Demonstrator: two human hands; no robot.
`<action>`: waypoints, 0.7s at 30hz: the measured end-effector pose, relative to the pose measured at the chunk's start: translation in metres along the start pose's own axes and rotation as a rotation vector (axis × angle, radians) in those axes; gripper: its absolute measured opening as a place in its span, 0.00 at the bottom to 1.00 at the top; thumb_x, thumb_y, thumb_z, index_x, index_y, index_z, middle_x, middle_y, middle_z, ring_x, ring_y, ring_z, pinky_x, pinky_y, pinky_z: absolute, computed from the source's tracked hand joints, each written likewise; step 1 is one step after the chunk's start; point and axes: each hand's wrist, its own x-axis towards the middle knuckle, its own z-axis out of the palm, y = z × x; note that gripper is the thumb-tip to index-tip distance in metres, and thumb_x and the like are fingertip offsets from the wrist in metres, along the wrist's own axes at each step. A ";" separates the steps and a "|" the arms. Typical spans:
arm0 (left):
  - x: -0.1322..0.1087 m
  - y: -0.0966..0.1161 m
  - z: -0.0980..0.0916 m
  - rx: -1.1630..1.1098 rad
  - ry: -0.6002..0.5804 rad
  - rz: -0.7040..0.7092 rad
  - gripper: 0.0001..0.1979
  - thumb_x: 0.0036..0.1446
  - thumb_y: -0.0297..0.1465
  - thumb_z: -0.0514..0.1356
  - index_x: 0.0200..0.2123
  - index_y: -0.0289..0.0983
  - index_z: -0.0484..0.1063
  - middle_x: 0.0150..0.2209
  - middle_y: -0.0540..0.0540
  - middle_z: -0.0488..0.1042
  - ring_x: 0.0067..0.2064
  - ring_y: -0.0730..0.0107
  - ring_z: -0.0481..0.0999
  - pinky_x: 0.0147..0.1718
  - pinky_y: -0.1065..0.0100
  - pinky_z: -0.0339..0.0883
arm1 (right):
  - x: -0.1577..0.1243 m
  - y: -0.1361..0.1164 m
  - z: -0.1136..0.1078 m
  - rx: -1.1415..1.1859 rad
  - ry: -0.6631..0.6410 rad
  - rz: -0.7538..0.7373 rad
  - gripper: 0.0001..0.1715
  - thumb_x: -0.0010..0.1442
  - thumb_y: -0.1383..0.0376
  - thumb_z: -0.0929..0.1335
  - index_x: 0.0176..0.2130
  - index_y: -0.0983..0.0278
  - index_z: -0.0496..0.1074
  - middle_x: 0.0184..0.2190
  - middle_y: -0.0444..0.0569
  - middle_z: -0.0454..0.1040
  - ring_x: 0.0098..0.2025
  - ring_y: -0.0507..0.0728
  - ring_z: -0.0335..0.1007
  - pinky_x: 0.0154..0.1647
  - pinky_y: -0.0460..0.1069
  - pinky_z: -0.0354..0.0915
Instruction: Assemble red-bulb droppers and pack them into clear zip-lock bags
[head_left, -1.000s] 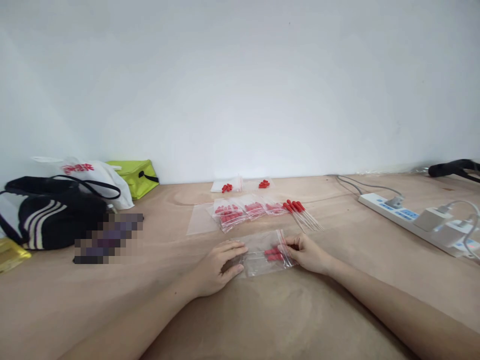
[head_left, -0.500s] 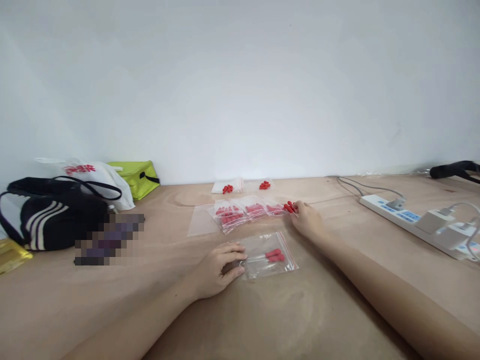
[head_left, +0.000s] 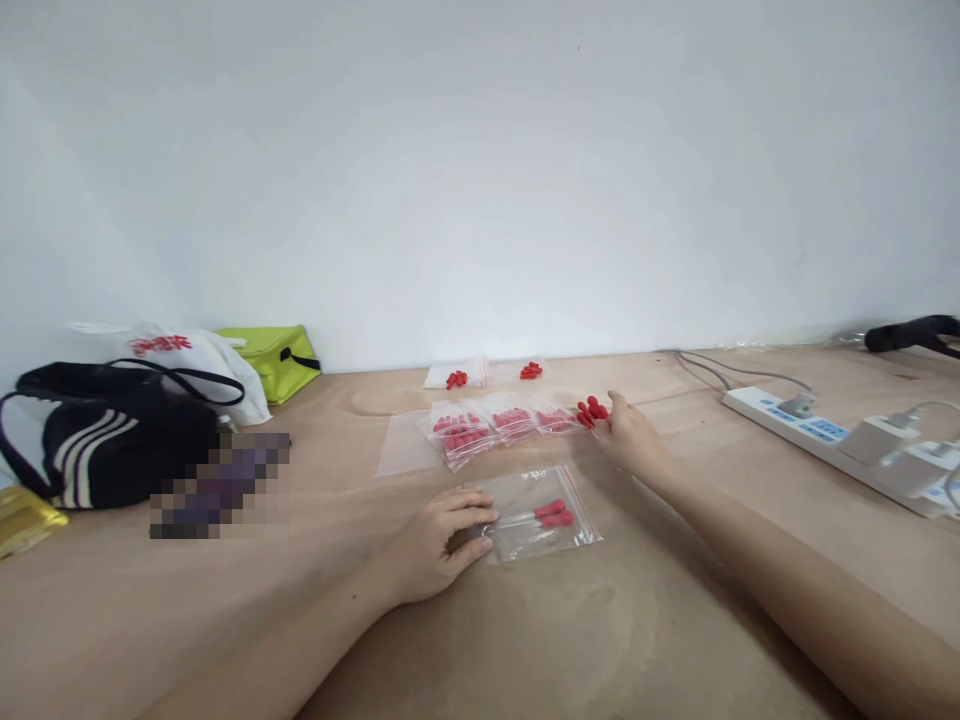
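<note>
My left hand [head_left: 448, 540] lies with thumb and fingers apart on the left edge of a clear zip bag [head_left: 517, 548]. Inside that bag are a few small tools with red handles [head_left: 553, 514] and thin pale shafts. Farther out, my right hand [head_left: 628, 436] is at a loose bunch of red-handled pieces [head_left: 592, 411]. One finger is raised away from the bunch; the other fingertips are partly hidden. Left of the bunch, filled zip bags with red pieces [head_left: 461, 436] lie overlapping in a row.
A flat clear bag [head_left: 405, 445] lies left of the row. Two small red heaps [head_left: 457, 380] [head_left: 531, 371] are on bags by the wall. A power strip [head_left: 787, 425] with chargers stands right. A black bag [head_left: 127, 430], white bag [head_left: 217, 370] and green bag [head_left: 277, 360] are left.
My right hand has shifted slightly right, and more of the loose red bunch shows beside it. A finger has lifted. My left hand stays on the clear bag.
</note>
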 end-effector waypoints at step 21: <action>0.000 0.003 -0.002 0.105 -0.047 -0.054 0.21 0.55 0.35 0.53 0.52 0.37 0.61 0.53 0.43 0.65 0.54 0.61 0.62 0.53 0.57 0.56 | -0.062 -0.014 0.018 1.290 -0.131 0.185 0.27 0.42 0.53 0.69 0.37 0.59 0.54 0.22 0.39 0.67 0.24 0.52 0.68 0.29 0.50 0.68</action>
